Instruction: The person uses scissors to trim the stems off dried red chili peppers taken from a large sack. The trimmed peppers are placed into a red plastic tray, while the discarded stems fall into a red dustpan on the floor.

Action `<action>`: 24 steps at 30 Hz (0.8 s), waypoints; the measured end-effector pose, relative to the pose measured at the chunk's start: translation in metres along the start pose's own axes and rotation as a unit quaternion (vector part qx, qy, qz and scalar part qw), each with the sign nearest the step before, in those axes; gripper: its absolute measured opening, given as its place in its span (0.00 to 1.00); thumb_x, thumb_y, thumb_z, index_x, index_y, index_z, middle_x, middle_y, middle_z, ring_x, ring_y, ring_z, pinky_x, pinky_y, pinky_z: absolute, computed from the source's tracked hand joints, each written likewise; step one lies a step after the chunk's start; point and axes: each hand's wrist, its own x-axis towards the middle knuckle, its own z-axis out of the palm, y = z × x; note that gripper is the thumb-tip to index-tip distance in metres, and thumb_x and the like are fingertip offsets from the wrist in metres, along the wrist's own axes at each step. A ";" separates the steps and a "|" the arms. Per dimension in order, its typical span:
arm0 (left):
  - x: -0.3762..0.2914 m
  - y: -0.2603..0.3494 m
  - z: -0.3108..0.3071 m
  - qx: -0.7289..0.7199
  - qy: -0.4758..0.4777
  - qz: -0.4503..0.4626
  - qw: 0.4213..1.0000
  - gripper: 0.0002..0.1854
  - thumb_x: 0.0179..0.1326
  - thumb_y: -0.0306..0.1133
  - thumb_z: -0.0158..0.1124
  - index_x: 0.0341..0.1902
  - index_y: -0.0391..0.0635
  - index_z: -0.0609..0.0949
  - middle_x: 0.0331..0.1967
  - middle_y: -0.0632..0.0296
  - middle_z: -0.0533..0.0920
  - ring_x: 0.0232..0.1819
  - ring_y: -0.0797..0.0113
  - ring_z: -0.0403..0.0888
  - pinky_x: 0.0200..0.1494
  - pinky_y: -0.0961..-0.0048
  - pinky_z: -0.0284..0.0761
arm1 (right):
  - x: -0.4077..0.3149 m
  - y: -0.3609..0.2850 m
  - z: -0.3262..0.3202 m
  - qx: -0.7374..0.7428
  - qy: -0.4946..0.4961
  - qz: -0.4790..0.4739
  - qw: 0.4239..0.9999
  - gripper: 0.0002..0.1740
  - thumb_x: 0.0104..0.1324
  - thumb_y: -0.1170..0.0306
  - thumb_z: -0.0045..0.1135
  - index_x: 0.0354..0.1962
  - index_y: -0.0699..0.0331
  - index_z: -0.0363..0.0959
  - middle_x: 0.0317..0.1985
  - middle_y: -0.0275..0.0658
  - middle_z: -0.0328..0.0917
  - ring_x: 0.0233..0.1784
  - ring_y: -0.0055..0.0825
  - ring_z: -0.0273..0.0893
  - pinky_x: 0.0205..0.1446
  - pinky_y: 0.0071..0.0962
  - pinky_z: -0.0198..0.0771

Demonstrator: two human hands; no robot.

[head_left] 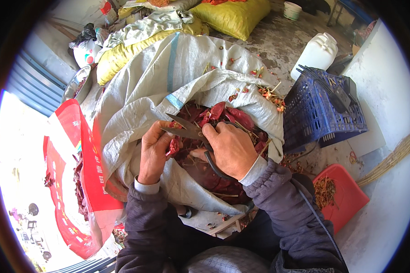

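Observation:
My right hand [233, 147] is closed around the black handles of a pair of scissors [191, 132], whose blades are parted and point left. My left hand [154, 150] pinches a dried red chili pepper [173, 146], with its stem end close to the blades. Both hands are over the mouth of a large white woven sack [136, 95] with its rim rolled outward. Inside the sack lie many dried red chilies [205, 175] with pale stems. Cut stem ends [272, 95] and red bits rest on the sack's right rim.
Left stands a red and white bag [92, 153] holding dark dried chilies. At right are a blue plastic crate [314, 112], a white jerrycan [316, 51], a red dustpan [345, 201] with stem scraps, and a straw broom [386, 162]. Yellow sacks [232, 17] and a metal bowl [87, 73] lie beyond.

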 end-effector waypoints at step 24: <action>0.030 0.003 -0.004 0.040 0.040 0.072 0.996 0.12 0.80 0.39 0.56 0.51 0.44 0.82 0.26 0.71 0.77 0.22 0.82 0.69 0.20 0.83 0.58 | 0.007 0.050 -0.040 0.547 0.108 0.288 0.779 0.30 0.72 0.40 0.62 0.38 0.62 0.73 0.21 0.29 0.71 0.17 0.15 0.69 0.19 0.19 0.64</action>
